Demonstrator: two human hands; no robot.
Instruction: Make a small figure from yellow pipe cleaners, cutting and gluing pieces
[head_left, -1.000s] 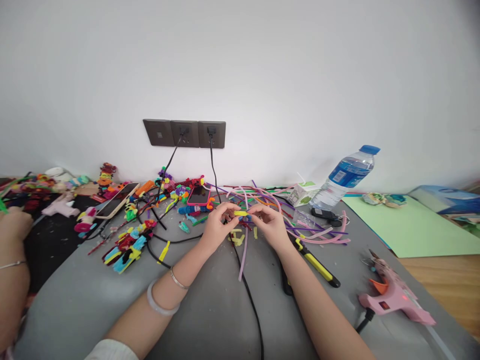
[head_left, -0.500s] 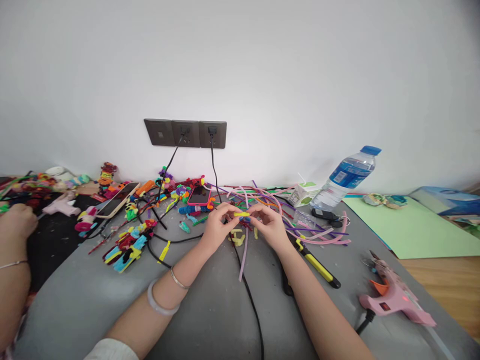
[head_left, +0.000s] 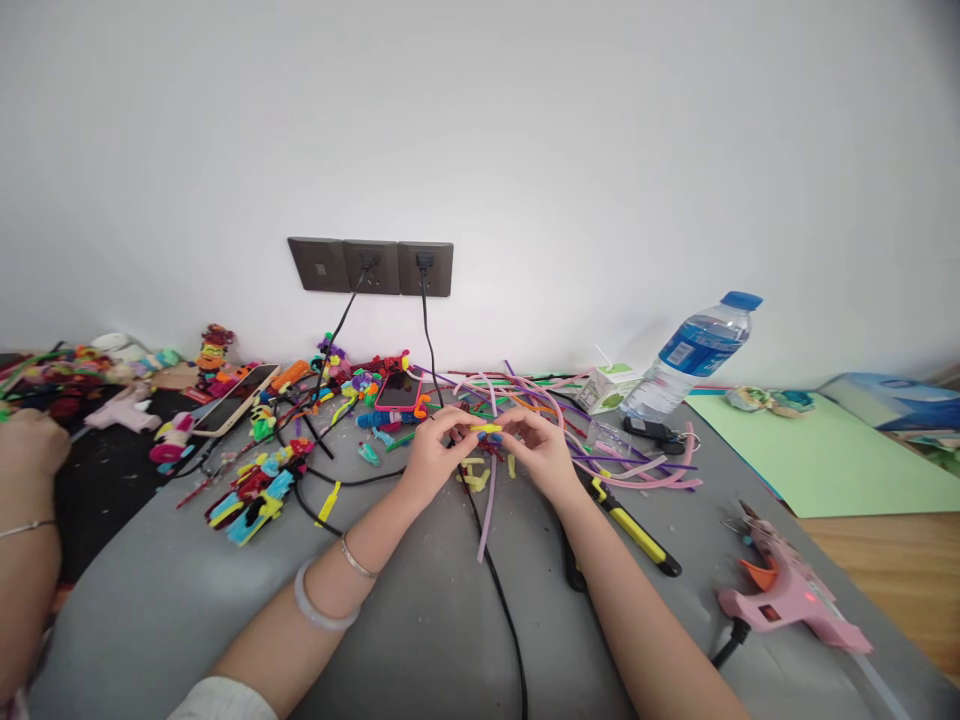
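A short yellow pipe cleaner piece [head_left: 487, 428] is pinched between my two hands above the grey table. My left hand [head_left: 436, 450] grips its left end with thumb and fingertips. My right hand [head_left: 541, 455] has the right end in the same kind of pinch. Below the fingers lie several pale yellow bent pieces [head_left: 474, 478] and a long lilac pipe cleaner [head_left: 487, 515]. Pink and purple pipe cleaners [head_left: 630, 465] spread out to the right of my right hand. The fingertips partly cover the yellow piece.
A pink glue gun [head_left: 795, 600] lies at the right, near a yellow-black utility knife [head_left: 637, 530]. A water bottle [head_left: 694, 350] leans by a drink carton [head_left: 607, 388]. Pipe cleaner figures [head_left: 255, 490] and phones [head_left: 236, 400] lie left. A black cable [head_left: 499, 590] crosses the table. Another person's hand [head_left: 34, 450] is far left.
Both hands stay in place, with only a slight shift of the fingers and the yellow piece. The other person's hand at the far left has moved a little.
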